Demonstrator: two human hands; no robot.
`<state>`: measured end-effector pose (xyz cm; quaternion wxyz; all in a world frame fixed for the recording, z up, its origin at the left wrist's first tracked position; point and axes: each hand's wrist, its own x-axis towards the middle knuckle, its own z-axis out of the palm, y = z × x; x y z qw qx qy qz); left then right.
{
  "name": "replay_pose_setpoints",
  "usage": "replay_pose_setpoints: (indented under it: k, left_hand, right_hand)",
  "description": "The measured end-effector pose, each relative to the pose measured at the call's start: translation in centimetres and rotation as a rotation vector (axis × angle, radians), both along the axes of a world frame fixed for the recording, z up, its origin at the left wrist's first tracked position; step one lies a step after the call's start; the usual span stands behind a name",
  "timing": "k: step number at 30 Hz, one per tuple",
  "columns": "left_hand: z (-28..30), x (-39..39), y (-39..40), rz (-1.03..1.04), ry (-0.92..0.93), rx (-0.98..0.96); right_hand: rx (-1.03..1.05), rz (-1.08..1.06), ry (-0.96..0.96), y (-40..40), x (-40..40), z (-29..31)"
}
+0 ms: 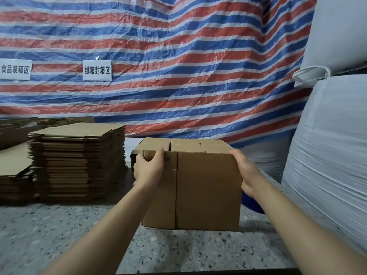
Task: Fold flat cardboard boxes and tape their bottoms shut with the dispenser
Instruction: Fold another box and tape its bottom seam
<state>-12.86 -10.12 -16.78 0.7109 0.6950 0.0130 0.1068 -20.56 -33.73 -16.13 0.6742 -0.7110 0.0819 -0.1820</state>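
Step in hand: flap folding. Erected cardboard box (pixel 206 191) stands on the speckled stone-pattern table (pixel 59 235), centre-right, flaps on the upward face folded in flat. No tape visible on the seam, so I'd judge it folded but not yet sealed.

Left hand (pixel 148 171) grips the near-left top edge, fingers curled over onto a flap, thumb on the front panel over the printed marking. Right hand (pixel 247 171) clasps the right top corner; its fingers wrap round the side wall out of view, so probably gripping, not fully confirmed.

Next move needs: keep the flaps pressed level with one hand, free the other for the tape dispenser. Dispenser is not in view, so it has to be located first. Seam between the flaps must stay shut or the tape will bridge a gap.

Surroundings: stack of flat cardboard blanks (pixel 79 163) just left of the box, a lower stack (pixel 14 175) further left. Red-blue-white striped tarp (pixel 178 66) behind, two white signs with Chinese text on it. Large white bulk bags (pixel 327 145) fill the right side, near the box.
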Motion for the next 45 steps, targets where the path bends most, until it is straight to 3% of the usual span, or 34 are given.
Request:
replay_pose_setpoints:
  k: [3, 6, 13, 22, 30, 36, 42, 45]
  left_hand:
    - [0.6, -0.1, -0.5, 0.010, 0.078, -0.041]
    - [0.2, -0.2, -1.0, 0.041, 0.037, -0.006]
    - [0.2, -0.4, -1.1, 0.039, 0.049, 0.018]
    - [2.0, -0.4, 0.1, -0.342, -0.007, -0.016]
    - [0.6, -1.1, 0.9, -0.563, 0.105, -0.196]
    - [0.5, -1.3, 0.7, -0.544, 0.086, -0.207]
    - [0.2, -1.8, 0.3, -0.517, 0.050, -0.210]
    - [0.4, -2.0, 0.3, -0.524, 0.067, -0.209]
  right_hand:
    - [-0.015, 0.008, 0.006, -0.2, -0.3, 0.3]
    - [-0.005, 0.033, 0.027, -0.1, -0.5, 0.4]
    - [0.014, -0.104, 0.056, 1.0, -0.7, 0.1]
    - [-0.088, -0.292, -0.074, 4.5, -2.1, 1.6]
    - [0.006, -0.252, -0.057, 6.3, -2.4, -0.6]
    - [0.369, -0.192, -0.036, 3.6, -1.9, -1.0]
    - [0.203, -0.077, 0.011, 1.5, -1.0, -2.5]
    - [0.292, 0.000, -0.022, 1.9, -0.7, -2.4]
